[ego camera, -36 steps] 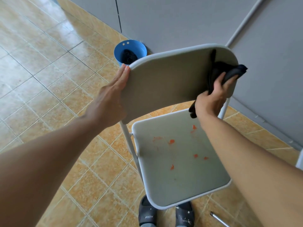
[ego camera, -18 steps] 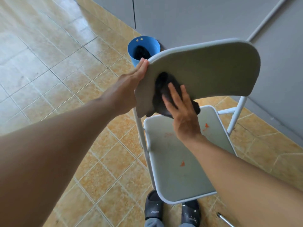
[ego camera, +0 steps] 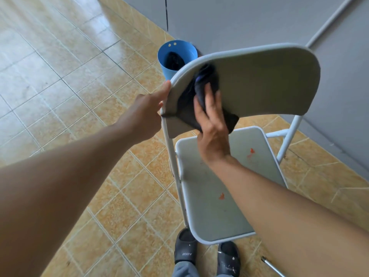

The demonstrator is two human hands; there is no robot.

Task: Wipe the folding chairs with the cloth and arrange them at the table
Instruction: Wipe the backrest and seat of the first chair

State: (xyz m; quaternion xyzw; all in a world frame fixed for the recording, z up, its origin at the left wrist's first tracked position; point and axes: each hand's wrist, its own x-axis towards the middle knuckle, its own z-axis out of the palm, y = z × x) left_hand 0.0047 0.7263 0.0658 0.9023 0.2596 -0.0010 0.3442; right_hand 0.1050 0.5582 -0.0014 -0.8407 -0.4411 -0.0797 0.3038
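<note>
- Left of frame: glossy floor of tan, mottled square tiles with pale grout lines
- Left hand, left of centre: fingers lie straight and open against the left rim of the backrest, with one fingertip touching the edge; whether any fingers curl behind the panel can't be told
- Blue bucket, upper centre, stands on the floor beside the wall: round, smooth, plastic-looking, with two small pale dots on the inner wall. Inside it sits a dark bundle, too dark to identify
- Folding chair fills centre to right, unfolded, standing on the tiles. Its backrest is a wide grey panel with rounded corners and a paler rim. The thin white tube frame runs down the left side, with a second post at right
- Cloth: dark, soft and bunched, pressed on the left part of the backrest, its lower edge hanging below the panel
- Right hand: fingers spread and fairly straight, flat on the cloth, pushing it against the backrest
- Seat: flat grey slab with rounded corners, marked by a few orange-red spots
- Bottom centre: a pair of dark slippers at the front edge of the seat
- Right: plain grey wall; lower right, a thin metal rod on the floor
</note>
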